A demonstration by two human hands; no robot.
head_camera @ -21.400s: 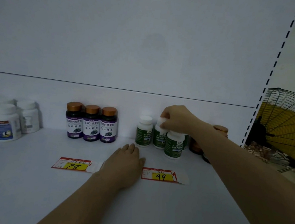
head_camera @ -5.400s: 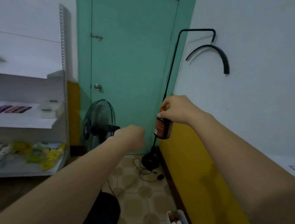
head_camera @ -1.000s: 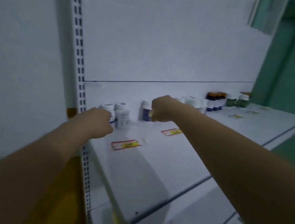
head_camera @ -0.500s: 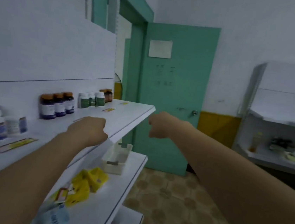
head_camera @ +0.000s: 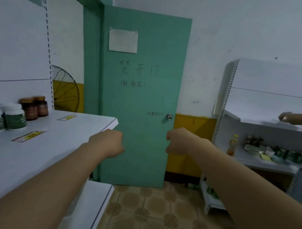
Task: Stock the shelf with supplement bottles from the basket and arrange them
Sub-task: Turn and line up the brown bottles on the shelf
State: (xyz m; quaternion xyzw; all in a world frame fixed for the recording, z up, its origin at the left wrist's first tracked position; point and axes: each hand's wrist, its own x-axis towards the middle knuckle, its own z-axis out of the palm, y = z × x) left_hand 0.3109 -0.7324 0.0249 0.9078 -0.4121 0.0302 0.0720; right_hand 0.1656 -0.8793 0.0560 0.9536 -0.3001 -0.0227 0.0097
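**Both hands empty, raised before the door**

Left hand [head_camera: 108, 143]: fingers curled in, holding nothing; it hangs over the near right corner of the shelf [head_camera: 57, 150]. Right hand [head_camera: 180, 142]: fingers curled in, also empty, in front of the teal door [head_camera: 144, 98].

Bottles: white-capped green-label bottles [head_camera: 15, 118] stand at the far left of the shelf. Brown bottles [head_camera: 36, 106] stand just beyond them against the back panel. Two price tags [head_camera: 29, 136] lie flat nearer the shelf's front.

Fan [head_camera: 65, 89] behind the shelf. Another person's hand [head_camera: 289, 118] rests on a far-right shelf.
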